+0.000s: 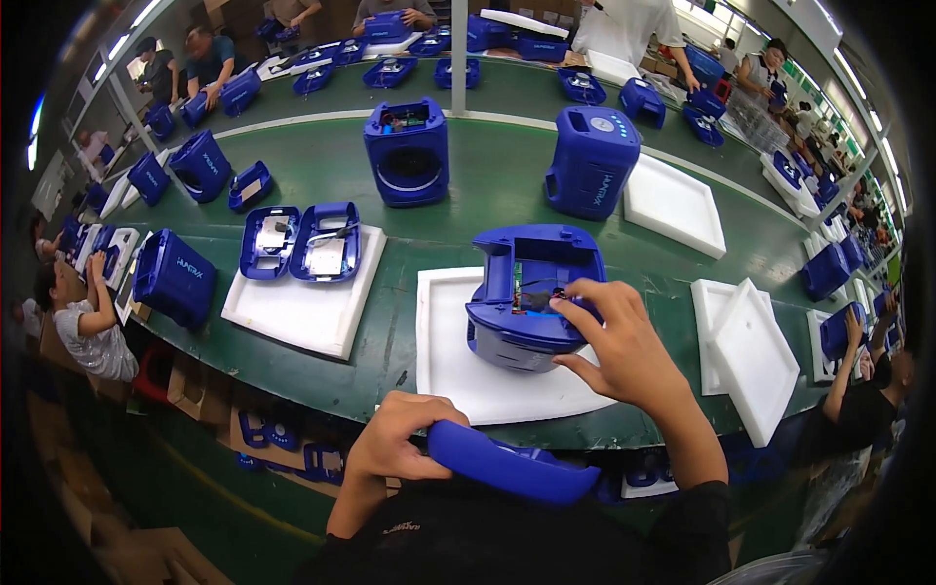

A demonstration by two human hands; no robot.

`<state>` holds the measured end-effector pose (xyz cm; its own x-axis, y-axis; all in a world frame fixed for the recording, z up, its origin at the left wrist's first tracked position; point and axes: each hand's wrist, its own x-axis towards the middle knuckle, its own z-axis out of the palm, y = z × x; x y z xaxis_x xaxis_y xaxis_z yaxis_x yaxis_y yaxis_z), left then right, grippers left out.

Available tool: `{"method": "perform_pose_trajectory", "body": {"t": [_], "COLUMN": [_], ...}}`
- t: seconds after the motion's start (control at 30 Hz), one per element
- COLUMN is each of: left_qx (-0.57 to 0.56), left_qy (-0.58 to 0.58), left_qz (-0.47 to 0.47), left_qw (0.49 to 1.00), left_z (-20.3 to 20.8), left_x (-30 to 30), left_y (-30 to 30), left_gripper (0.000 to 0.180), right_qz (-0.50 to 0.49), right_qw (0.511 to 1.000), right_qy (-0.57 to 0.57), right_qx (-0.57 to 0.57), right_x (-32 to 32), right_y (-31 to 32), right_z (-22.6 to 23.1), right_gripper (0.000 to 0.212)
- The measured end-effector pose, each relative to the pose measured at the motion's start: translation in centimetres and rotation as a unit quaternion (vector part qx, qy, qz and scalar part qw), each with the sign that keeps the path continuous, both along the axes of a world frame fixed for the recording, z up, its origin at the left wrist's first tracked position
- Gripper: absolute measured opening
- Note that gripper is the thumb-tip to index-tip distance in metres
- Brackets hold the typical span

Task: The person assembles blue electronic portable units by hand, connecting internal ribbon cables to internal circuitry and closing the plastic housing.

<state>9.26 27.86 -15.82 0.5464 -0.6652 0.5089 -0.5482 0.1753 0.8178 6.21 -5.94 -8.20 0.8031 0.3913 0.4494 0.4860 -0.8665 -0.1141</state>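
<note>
My left hand is closed around one end of a curved blue plastic cover, held in front of my body below the table edge. An open-topped blue plastic housing rests on a white foam tray. Inside it show a green circuit board and dark wires. My right hand clasps the housing's near right side, thumb against the outer wall and fingers bent over into the opening. The fingertips touch a small dark part by the wires; whether they pinch it is hidden.
Two opened blue shells lie on another foam tray at left. Blue housings stand further back. Stacked foam trays lie at right. Boxes with blue parts sit under the table edge. Several co-workers surround the tables.
</note>
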Motion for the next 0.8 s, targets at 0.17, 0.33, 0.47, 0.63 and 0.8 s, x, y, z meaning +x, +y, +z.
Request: {"method": "perform_pose_trajectory", "body": {"t": [0.17, 0.33, 0.47, 0.63, 0.8], "left_qx": [0.01, 0.112, 0.173, 0.2, 0.184], "left_qy": [-0.13, -0.245, -0.256, -0.233, -0.222], "left_qz": [0.052, 0.026, -0.001, 0.022, 0.068], "left_qw": [0.99, 0.963, 0.951, 0.951, 0.955], "left_z": [2.9, 4.9, 4.2, 3.7, 4.2], "left_x": [-0.1, -0.1, -1.0, -0.9, -1.1], "left_y": [-1.1, -2.1, -2.4, -1.9, -1.7], "left_gripper": [0.036, 0.036, 0.046, 0.043, 0.035], "right_qz": [0.03, 0.118, 0.205, 0.219, 0.153], "right_qw": [0.949, 0.764, 0.707, 0.683, 0.558], "right_qy": [0.175, 0.51, 0.577, 0.596, 0.652], "right_qx": [0.259, 0.376, 0.354, 0.361, 0.491], "right_x": [-3.0, -2.8, -2.9, -1.5, -1.4], "right_y": [1.5, 3.1, 3.0, 2.9, 4.1], "right_z": [0.5, -3.2, -4.9, -6.6, -6.7], "right_gripper": [0.047, 0.041, 0.037, 0.03, 0.034]}}
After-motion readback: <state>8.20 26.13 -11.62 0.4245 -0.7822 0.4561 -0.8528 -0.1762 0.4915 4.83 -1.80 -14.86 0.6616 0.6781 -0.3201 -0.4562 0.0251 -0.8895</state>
